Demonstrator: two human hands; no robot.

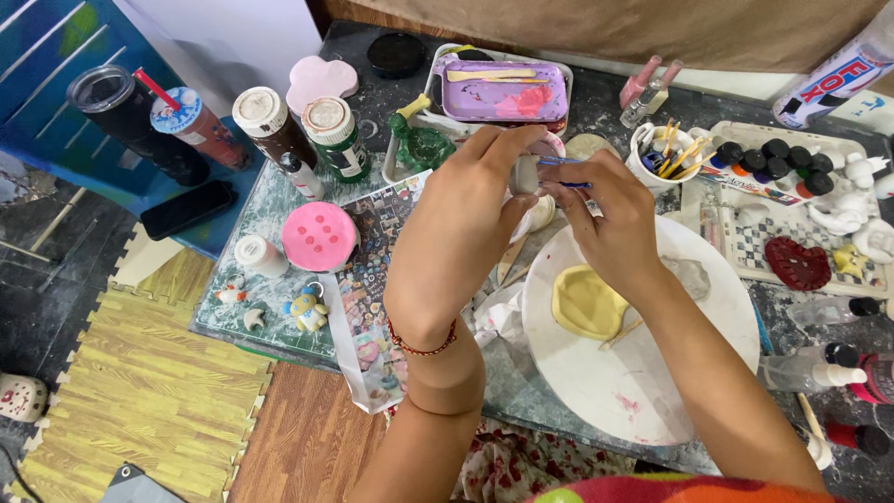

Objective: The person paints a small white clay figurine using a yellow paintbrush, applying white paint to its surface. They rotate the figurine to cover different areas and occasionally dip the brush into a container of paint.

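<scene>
Hands are raised together above the middle of the table [279, 200]. A small grey-white piece [525, 173] is pinched in the left hand [466, 219]. A thin blue tool [562, 161] is gripped in the right hand [610, 224] and set against the piece. A yellow clay slab [587, 303] lies on the white round plate [643, 382] below.

Both forearms are bare to the elbow, the left hand [461, 219] has a thin red beaded bracelet [421, 348] at the wrist, the right hand [610, 228] wears nothing, and a multicoloured garment [670, 488] shows below.
</scene>
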